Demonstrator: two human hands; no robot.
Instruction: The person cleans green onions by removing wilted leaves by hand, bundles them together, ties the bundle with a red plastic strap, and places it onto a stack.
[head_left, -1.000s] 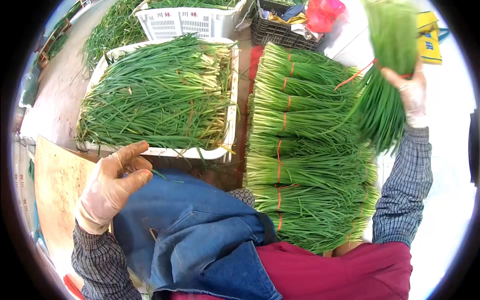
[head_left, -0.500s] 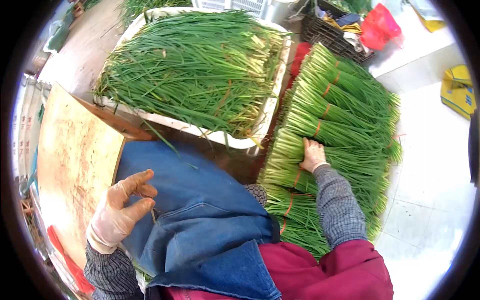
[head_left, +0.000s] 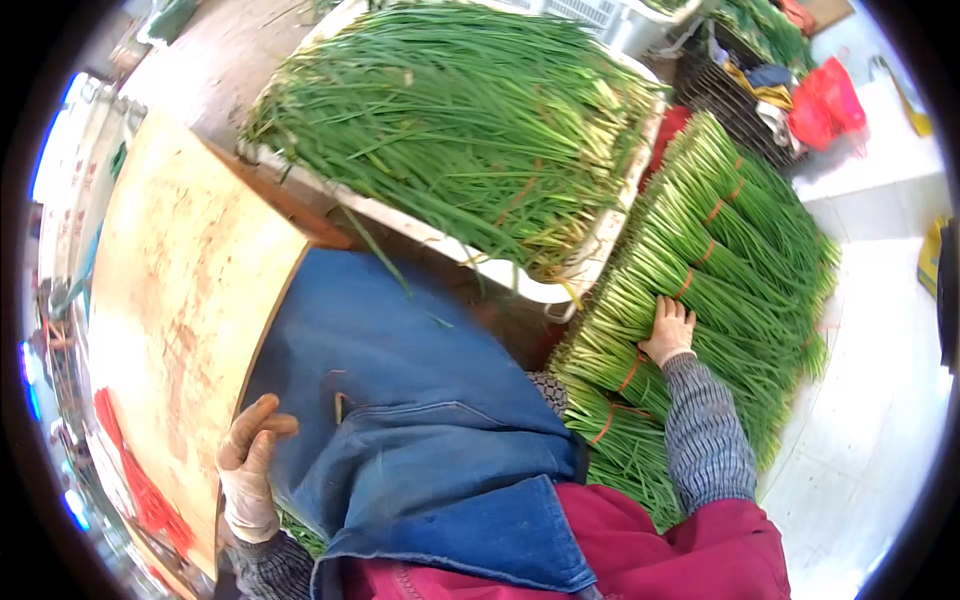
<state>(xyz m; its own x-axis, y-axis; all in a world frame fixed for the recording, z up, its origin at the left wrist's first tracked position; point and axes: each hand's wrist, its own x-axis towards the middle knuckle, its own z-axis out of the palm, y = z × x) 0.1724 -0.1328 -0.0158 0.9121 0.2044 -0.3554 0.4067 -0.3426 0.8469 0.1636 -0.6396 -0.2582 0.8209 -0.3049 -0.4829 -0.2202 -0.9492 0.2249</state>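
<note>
My right hand (head_left: pixel 670 331), in a thin pale glove, lies on a pile of garlic chive bundles (head_left: pixel 745 265) at the right. Its fingers are spread over the bundles near an orange band (head_left: pixel 684 284), pressing on top without wrapping round one. The bundles lie side by side, pale stem ends to the left and green leaves to the right. My left hand (head_left: pixel 252 465), also gloved and soiled at the fingertips, hovers by the near edge of a wooden board (head_left: pixel 190 290). Its fingers are bent but apart from the thumb, with nothing seen between them.
A white tub (head_left: pixel 430 240) heaped with loose garlic chives (head_left: pixel 450 130) stands ahead. Red strings (head_left: pixel 150 490) lie on the board. Beyond the bundles are a black crate (head_left: pixel 735 100) and a red plastic bag (head_left: pixel 827 102). A blue apron (head_left: pixel 410 370) covers my lap.
The view has turned, shifting the scene to the right. My left hand has dropped lower beside the board. My right hand stays on the bundles, its fingers now more spread.
</note>
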